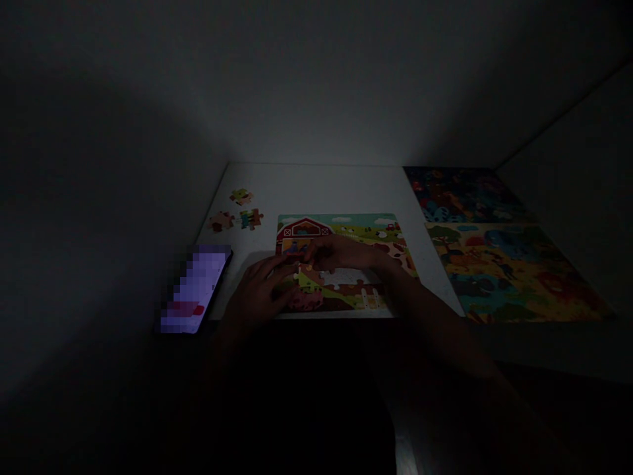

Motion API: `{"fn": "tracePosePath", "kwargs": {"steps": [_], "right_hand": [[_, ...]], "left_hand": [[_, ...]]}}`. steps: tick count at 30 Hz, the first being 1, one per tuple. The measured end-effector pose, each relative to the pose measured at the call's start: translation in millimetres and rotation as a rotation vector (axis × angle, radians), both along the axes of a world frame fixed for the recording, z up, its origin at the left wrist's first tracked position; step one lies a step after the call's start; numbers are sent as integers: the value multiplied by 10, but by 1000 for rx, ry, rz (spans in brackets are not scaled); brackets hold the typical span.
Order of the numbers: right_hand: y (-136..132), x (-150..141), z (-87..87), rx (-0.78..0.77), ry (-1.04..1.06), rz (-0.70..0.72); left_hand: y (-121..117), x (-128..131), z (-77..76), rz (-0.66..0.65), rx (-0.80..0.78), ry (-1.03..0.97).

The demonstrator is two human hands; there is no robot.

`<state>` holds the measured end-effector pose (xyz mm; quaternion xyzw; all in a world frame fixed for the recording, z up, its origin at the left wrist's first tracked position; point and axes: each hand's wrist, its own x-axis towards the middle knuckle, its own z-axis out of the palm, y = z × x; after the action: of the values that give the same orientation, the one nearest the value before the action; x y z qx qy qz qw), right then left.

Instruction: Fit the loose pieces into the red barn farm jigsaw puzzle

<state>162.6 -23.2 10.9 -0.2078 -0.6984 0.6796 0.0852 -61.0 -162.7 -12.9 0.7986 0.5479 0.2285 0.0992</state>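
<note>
A farm jigsaw puzzle [341,227] with a red barn, sheep and cows lies in front of me, with a pale gap [341,278] in its middle. My left hand [260,290] rests over its left edge, fingers stretched and somewhat apart, touching the pieces there. From the right, my right hand [341,253] reaches across with bent fingertips pinched together at a puzzle piece [309,268] on the gap's left side. Dim light and the fingers hide part of that piece. Whether it lies flat, I cannot tell.
Several loose puzzle pieces [250,218] lie on the white table [326,188] at the back left. A lit phone [198,290] is at the left edge. Two picture puzzles, one dark [465,191] and one with animals [509,274], lie to the right. A wall stands behind.
</note>
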Motion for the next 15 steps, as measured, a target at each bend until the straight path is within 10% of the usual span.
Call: {"fn": "tracePosePath", "kwargs": {"steps": [15], "right_hand": [[-103, -13, 7, 188, 8, -11]], "left_hand": [[-47, -4, -9, -5, 106, -52]]}}
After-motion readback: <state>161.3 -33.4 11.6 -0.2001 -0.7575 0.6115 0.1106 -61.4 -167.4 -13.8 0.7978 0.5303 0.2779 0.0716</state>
